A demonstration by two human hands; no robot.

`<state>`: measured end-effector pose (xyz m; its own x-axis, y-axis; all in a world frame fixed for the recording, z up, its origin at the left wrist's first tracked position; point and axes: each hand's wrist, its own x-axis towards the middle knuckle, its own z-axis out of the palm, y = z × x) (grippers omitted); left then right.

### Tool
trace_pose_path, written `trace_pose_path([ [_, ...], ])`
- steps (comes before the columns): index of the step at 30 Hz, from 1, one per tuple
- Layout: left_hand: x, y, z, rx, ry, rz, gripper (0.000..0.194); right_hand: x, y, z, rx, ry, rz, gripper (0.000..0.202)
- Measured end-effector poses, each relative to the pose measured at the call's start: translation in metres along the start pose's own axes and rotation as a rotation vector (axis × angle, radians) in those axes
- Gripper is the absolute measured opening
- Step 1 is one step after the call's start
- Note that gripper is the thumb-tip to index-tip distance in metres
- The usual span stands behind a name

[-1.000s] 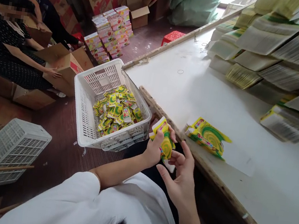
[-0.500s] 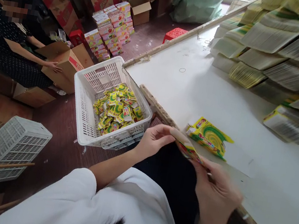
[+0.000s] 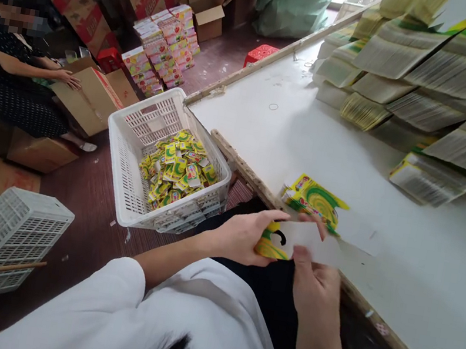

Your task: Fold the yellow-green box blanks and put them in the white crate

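Between my two hands, just off the table edge, is a yellow-green carton with a white flap turned toward me. My left hand pinches its printed left end. The fingers of my right hand close on the white part, slightly blurred. Beyond them a flat yellow-green carton with a white flap lies on the white table. To the left, a white plastic basket holds a heap of small folded yellow-green boxes.
Stacks of flat cartons stand at the table's right. At the left a person handles a cardboard box. An upturned white crate, pink boxes and a red stool are on the floor.
The carton in my hands has turned from nearly edge-on to show its printed end and white flap. My right hand has shifted left. The person at the left has tilted the cardboard box.
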<state>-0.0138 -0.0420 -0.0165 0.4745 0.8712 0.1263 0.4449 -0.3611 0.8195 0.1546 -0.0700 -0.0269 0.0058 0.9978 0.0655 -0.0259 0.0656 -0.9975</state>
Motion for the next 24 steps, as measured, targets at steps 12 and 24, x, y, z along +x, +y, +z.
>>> trace_pose_path([
  [12, 0.001, -0.016, 0.012, -0.018, -0.087, -0.074, 0.067, 0.009, 0.019, 0.007, -0.015, -0.239, -0.054, 0.080],
  [24, -0.003, -0.011, -0.007, 0.103, 0.088, -0.178, 0.056, 0.012, 0.024, -0.008, -0.391, -0.190, -0.287, 0.039],
])
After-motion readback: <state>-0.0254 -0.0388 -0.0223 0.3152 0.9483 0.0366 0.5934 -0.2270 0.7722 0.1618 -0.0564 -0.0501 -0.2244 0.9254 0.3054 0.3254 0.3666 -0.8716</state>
